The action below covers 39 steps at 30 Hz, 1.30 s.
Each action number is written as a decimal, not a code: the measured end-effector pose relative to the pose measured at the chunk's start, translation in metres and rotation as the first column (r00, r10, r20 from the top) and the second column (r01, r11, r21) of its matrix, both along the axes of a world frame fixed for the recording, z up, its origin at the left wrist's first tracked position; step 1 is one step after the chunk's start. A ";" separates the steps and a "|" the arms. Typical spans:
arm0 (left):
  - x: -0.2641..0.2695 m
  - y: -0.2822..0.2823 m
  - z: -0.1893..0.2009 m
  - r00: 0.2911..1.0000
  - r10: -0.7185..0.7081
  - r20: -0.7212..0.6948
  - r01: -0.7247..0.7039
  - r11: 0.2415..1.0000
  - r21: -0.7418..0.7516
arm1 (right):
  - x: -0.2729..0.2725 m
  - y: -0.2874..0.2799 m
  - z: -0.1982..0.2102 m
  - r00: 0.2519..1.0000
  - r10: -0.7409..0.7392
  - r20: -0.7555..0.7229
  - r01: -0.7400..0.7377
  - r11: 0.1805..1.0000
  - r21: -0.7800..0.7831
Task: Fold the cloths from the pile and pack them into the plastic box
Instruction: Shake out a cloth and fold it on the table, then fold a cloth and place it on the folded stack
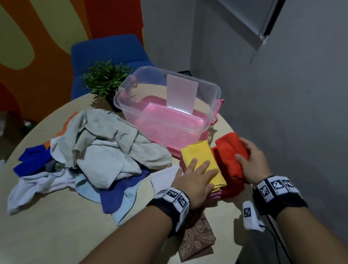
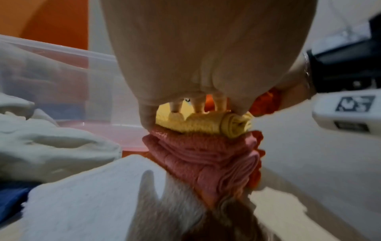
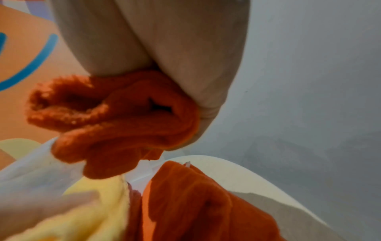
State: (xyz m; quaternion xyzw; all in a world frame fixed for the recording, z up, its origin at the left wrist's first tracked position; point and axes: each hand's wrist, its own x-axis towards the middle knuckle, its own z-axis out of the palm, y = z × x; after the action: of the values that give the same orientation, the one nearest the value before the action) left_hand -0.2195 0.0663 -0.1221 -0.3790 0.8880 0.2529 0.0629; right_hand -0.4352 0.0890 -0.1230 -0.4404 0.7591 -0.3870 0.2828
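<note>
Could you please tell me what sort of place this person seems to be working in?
Probably an office break room or casual meeting corner, not a home: a round table with a blue chair behind it, a bold orange and red painted wall, and a small potted plant.

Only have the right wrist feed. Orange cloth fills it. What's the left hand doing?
Observer: The left hand lies flat on the folded yellow cloth.
Operator: Anything under the yellow one?
Observer: A folded pink cloth sits beneath it.
Operator: Anything packed in the box?
Observer: No cloth shows inside the plastic box; the unfolded pile lies left of it. The right hand grips the orange cloth beside the stack.
</note>
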 end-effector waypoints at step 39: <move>0.152 -0.029 -0.035 0.710 0.704 -0.026 -0.682 0.677 -0.276 | 0.052 -0.005 0.008 0.811 0.088 -0.579 -0.164 0.983 -0.081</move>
State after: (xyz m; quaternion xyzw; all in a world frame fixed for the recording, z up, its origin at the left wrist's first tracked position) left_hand -0.0670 0.0376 -0.1568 -0.7018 0.7001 0.1209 -0.0524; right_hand -0.3834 0.0844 -0.1148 -0.6028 0.7518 -0.2647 0.0380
